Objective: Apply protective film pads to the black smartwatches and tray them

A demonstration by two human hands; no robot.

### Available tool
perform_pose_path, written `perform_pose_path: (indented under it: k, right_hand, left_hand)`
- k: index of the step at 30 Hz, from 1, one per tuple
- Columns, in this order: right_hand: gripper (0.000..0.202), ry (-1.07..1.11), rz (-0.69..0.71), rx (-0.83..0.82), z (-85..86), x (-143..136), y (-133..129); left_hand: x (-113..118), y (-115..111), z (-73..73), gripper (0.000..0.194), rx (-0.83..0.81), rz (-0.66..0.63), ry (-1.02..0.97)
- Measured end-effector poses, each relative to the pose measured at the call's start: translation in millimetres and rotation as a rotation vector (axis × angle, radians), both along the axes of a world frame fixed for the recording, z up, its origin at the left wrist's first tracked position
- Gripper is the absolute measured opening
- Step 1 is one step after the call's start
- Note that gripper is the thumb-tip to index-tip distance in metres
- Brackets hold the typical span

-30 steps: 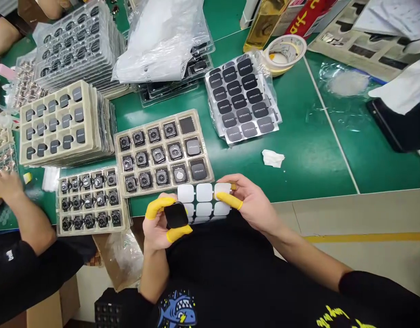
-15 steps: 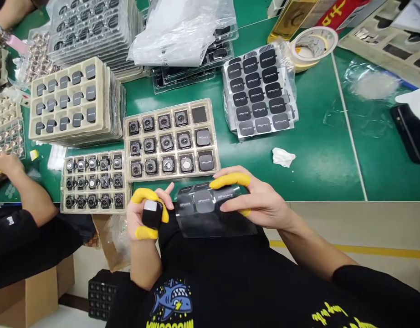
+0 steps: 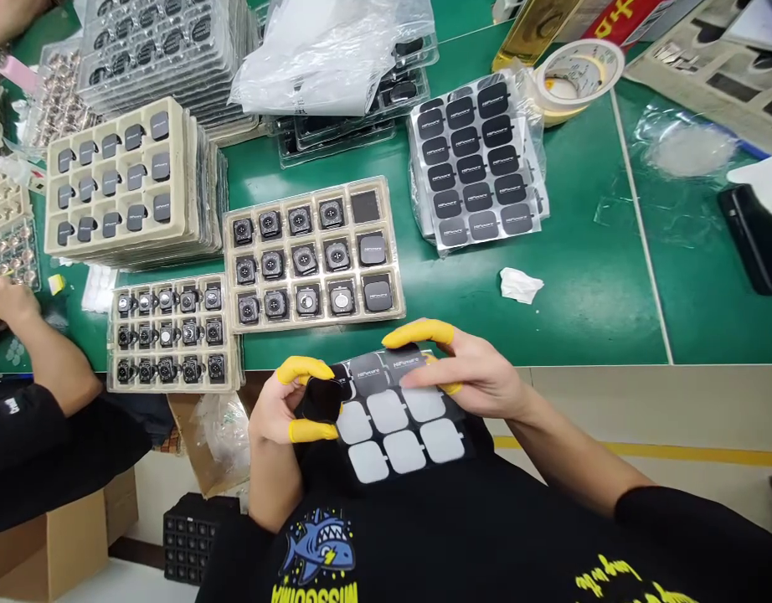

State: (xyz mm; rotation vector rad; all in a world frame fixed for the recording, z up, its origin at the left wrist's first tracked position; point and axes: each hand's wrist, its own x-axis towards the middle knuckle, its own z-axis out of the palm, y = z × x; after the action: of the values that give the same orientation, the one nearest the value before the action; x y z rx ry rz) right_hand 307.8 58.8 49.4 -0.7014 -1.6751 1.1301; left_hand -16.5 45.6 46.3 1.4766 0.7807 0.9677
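Between yellow-covered fingertips, my left hand [image 3: 282, 402] grips a black smartwatch body [image 3: 324, 399], its dark face turned up. My right hand [image 3: 477, 368], also with yellow finger covers, pinches a sheet of square screen films [image 3: 389, 410] by its upper right part. Grey printed labels line the sheet's top row; pale rounded squares fill the rows below. The watch body overlaps the sheet's left edge; whether they touch I cannot tell. Just beyond my hands, a beige tray [image 3: 396, 314] holds several watch bodies, some with a grey film on top, and one slot shows only its dark bottom.
More film sheets [image 3: 477, 167] lie on the green table [image 3: 580, 301] beside tape rolls [image 3: 578, 75]. Stacked trays [image 3: 119, 180] and a second watch tray [image 3: 172, 339] stand left. A crumpled white tissue [image 3: 521, 286] lies right. A co-worker's arm [image 3: 53, 335] reaches in at left.
My left hand has moved right with the watch body, up to the film sheet. The sheet has tipped flatter toward me, so its pale squares show.
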Motion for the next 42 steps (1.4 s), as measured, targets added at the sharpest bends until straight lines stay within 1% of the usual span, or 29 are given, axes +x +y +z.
perform_pose_path:
  k: [2,3,5,6,7,9,10,12,14,16,19,23,25,27,28,29,30,31,32,34,35,36,37,39,40,41,42]
  right_hand:
    - [0.026,0.074,-0.065,-0.284,4.7,2.5,0.2]
    - [0.032,0.112,-0.085,-0.44,7.9,3.9,1.1]
    - [0.058,0.111,-0.062,-0.699,14.5,5.9,3.7]
    - [0.069,0.064,-0.019,-0.788,17.2,5.9,5.1]
    - [0.074,0.004,0.03,-0.854,19.1,5.1,6.1]
    - [0.07,-0.072,0.09,-0.939,20.2,0.9,6.9]
    - [0.065,-0.066,0.094,-0.956,19.4,-2.0,6.6]
    - [0.06,-0.019,0.062,-0.937,16.3,-7.7,4.9]
    - [0.061,-0.01,0.007,-0.897,12.5,-11.8,2.6]
    - [0.061,-0.029,-0.047,-0.86,8.9,-13.5,0.8]
    - [0.058,-0.043,-0.092,-0.822,3.8,-13.2,0.0]
    - [0.052,-0.083,-0.144,-0.786,-0.9,-13.8,-1.4]
    - [0.048,-0.107,-0.147,-0.761,-1.5,-15.0,-3.4]
    - [0.047,-0.109,-0.11,-0.761,-2.0,-13.0,-5.1]
    - [0.048,-0.114,-0.101,-0.757,-2.9,-9.1,-5.2]
    - [0.049,-0.131,-0.124,-0.739,-4.6,-2.5,-4.8]
    - [0.049,-0.17,-0.193,-0.701,-7.2,7.3,-3.8]
    - [0.047,-0.235,-0.314,-0.642,-11.0,20.4,-2.4]
    - [0.044,-0.329,-0.472,-0.566,-16.1,36.1,-0.9]
    - [0.038,-0.571,-0.807,-0.417,-30.7,71.4,1.2]
    - [0.037,-0.705,-0.91,-0.374,-40.1,88.1,1.7]
    - [0.035,-0.808,-0.956,-0.359,-50.4,102.5,1.8]
    - [0.033,-0.867,-0.966,-0.356,-60.8,113.6,1.5]
    - [0.027,-0.897,-0.956,-0.361,-78.6,125.3,0.9]
    - [0.025,-0.884,-0.954,-0.359,-83.8,126.4,0.7]
    - [0.024,-0.865,-0.955,-0.353,-85.3,125.0,0.7]
    - [0.023,-0.848,-0.957,-0.345,-82.6,121.6,0.8]
  left_hand:
    - [0.5,0.7,4.5,0.063,0.019,-0.026,-0.06]
    - [1.2,2.1,7.4,0.063,0.027,-0.037,-0.066]
    - [3.6,6.4,13.3,0.062,0.043,-0.066,-0.038]
    - [5.1,8.8,15.8,0.062,0.048,-0.093,-0.019]
    - [6.8,11.1,17.6,0.062,0.05,-0.121,-0.007]
    - [9.9,14.9,18.2,0.062,0.053,-0.151,-0.013]
    - [11.2,16.2,17.0,0.062,0.056,-0.144,-0.027]
    - [13.0,17.2,12.8,0.06,0.057,-0.108,-0.066]
    - [13.7,16.4,8.5,0.059,0.047,-0.074,-0.116]
    - [13.9,14.2,6.8,0.058,0.019,-0.077,-0.174]
    - [15.9,11.1,10.1,0.058,0.0,-0.124,-0.222]
    - [23.3,9.8,17.2,0.065,0.052,-0.154,-0.192]
    - [27.0,9.4,17.9,0.062,0.072,-0.106,-0.151]
    - [29.2,9.0,16.0,0.059,0.085,-0.018,-0.074]
    - [29.8,9.1,14.3,0.058,0.086,0.028,-0.028]
    - [30.1,9.4,12.1,0.056,0.087,0.071,0.012]
    - [30.2,10.1,9.7,0.055,0.085,0.104,0.046]
    - [30.4,11.0,7.1,0.054,0.084,0.127,0.064]
    - [30.9,12.3,4.5,0.053,0.079,0.148,0.063]
    - [33.1,15.4,-0.9,0.052,0.063,0.18,-0.001]
    - [34.9,17.1,-3.6,0.053,0.058,0.19,-0.053]
    - [37.2,18.6,-6.2,0.054,0.053,0.194,-0.106]
    - [39.7,19.9,-8.8,0.056,0.053,0.194,-0.154]
    - [44.9,21.6,-13.6,0.059,0.051,0.176,-0.205]
    - [47.2,21.8,-15.6,0.06,0.044,0.169,-0.217]
    - [49.3,21.7,-17.3,0.06,0.034,0.157,-0.226]
    - [51.0,21.1,-18.8,0.06,0.021,0.144,-0.232]
